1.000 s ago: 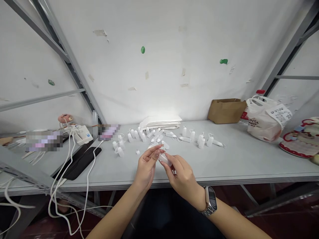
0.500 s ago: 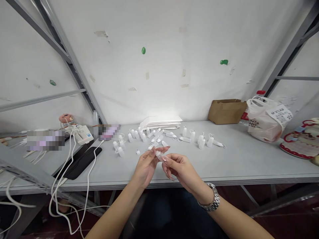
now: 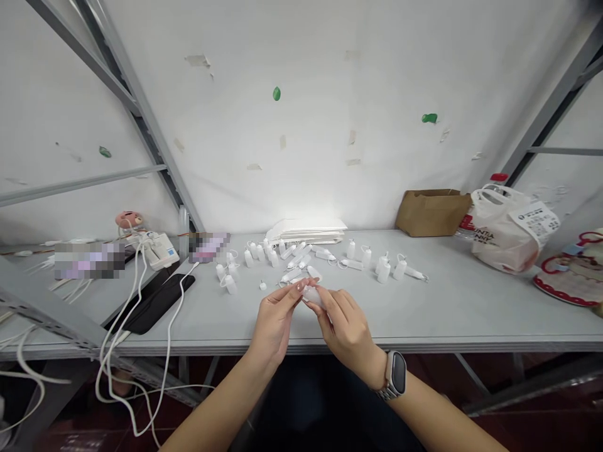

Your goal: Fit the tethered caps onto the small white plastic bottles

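Between my hands, above the front of the grey table (image 3: pixel 424 314), is a small translucent squeeze bottle (image 3: pixel 313 296). My right hand (image 3: pixel 346 323) grips its body with thumb and fingers. At its top end, the fingertips of my left hand (image 3: pixel 277 314) are pinched together; whatever small part they hold there is mostly covered. Several like bottles stand or lie beyond my hands, among them an upright bottle (image 3: pixel 229 285) on the left and another (image 3: pixel 383 272) on the right. A small loose white cap (image 3: pixel 262 285) sits just past my left hand.
A stack of white cardboard (image 3: pixel 308 232) lies against the wall. To the right are a brown box (image 3: pixel 433 213), a white plastic bag (image 3: pixel 506 232) and a cake-patterned item (image 3: pixel 570 273). White cables (image 3: pixel 136 301) and a black case (image 3: pixel 160 304) occupy the left side.
My right hand has rolled over, so its back and the watch face now show upward. The bottle has turned with it. My left hand keeps its pinch at the bottle's top.
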Available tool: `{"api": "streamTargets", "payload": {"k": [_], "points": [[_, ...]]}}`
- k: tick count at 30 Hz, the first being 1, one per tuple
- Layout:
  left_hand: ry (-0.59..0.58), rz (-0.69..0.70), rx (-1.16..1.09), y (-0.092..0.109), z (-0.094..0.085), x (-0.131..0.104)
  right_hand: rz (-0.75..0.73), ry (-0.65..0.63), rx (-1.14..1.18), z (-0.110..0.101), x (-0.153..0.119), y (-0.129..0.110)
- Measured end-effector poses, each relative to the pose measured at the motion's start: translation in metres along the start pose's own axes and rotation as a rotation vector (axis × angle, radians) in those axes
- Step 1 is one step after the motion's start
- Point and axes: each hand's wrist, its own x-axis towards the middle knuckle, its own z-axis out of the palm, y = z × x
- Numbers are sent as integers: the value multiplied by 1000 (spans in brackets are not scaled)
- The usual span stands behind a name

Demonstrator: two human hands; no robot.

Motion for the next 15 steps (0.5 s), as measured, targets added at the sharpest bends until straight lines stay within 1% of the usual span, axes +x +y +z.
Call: {"api": "streamTargets", "payload": {"k": [2, 3, 4, 6, 8, 11, 13, 14, 15], "points": [[18, 23, 26, -2, 0, 0, 24, 11, 16, 1, 0, -2], [21, 43, 41, -3, 0, 0, 59, 21, 53, 0, 0, -3], [22, 64, 56, -4, 0, 0, 112, 27, 110, -1, 1, -5], [24, 106, 88, -7, -1, 1, 274, 4, 285, -4, 6, -8], [29, 142, 122, -9, -2, 3, 503, -84, 532, -10, 13, -9], [-31, 129, 138, -7, -3, 4, 833, -305, 994, -18, 24, -6], [-87, 94, 129, -5, -5, 5, 977, -445, 1292, -19, 28, -4], [-98, 84, 124, -4, -5, 5, 1020, -483, 1401, -19, 29, -3], [-90, 85, 120, -3, -6, 5, 1049, -492, 1465, -17, 28, -2]]}}
